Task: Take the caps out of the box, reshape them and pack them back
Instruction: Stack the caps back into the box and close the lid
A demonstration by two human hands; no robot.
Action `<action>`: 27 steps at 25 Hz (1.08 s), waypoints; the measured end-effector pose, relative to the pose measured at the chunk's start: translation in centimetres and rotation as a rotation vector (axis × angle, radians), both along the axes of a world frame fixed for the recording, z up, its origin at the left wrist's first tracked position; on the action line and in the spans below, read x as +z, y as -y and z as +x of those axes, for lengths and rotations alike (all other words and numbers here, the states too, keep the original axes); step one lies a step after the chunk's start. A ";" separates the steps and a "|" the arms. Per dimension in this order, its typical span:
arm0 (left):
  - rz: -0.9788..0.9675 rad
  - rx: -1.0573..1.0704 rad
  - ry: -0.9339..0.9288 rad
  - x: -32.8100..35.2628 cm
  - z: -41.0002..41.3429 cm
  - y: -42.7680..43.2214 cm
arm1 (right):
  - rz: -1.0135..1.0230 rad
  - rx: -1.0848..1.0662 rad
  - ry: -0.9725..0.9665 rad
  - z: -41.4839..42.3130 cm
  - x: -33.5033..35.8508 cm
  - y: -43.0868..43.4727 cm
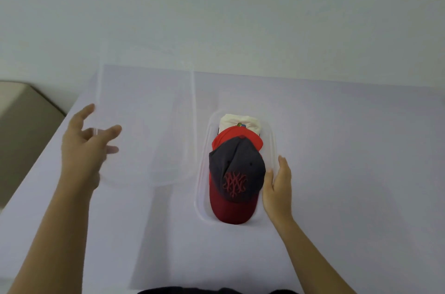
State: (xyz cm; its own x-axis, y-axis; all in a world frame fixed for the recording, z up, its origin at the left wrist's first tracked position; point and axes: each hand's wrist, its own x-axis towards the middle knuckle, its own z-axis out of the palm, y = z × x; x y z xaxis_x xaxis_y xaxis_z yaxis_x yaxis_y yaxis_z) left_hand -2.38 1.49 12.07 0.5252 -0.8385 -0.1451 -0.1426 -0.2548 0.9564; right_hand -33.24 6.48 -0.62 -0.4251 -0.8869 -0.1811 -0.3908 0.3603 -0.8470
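Lilac tabletop [349,149], white wall [240,4], left fingers [88,109] gripping clear lid [149,113], right fingers [283,166] straight against box [201,173]

A clear plastic box [201,197] lies open on the surface [349,149]. Three caps lie overlapped in a row inside it: nearest, a navy cap [237,173] with red embroidery and a dark red brim; behind it, a red cap [240,135]; farthest, a cream cap [239,120]. The clear lid [147,125] is off the box, to its left.
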 end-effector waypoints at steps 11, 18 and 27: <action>0.282 -0.398 0.028 -7.7 -12.2 -1.2 | 0.079 0.068 0.195 -1.2 3.6 1.4; 0.191 -0.560 0.308 -12.0 -14.2 -1.2 | 0.080 0.038 0.062 -0.9 -0.1 1.4; 0.237 -0.628 0.582 -13.4 -15.3 -0.1 | 0.208 0.065 0.079 -1.4 -1.4 1.8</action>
State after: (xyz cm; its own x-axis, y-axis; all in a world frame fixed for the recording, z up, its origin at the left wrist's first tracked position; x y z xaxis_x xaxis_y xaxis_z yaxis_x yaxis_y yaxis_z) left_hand -17.65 1.61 -1.35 0.0228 -0.9785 -0.2047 -0.7700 -0.1478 0.6207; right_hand -34.66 4.64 -1.99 -0.3452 -0.8522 -0.3933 -0.3547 0.5064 -0.7860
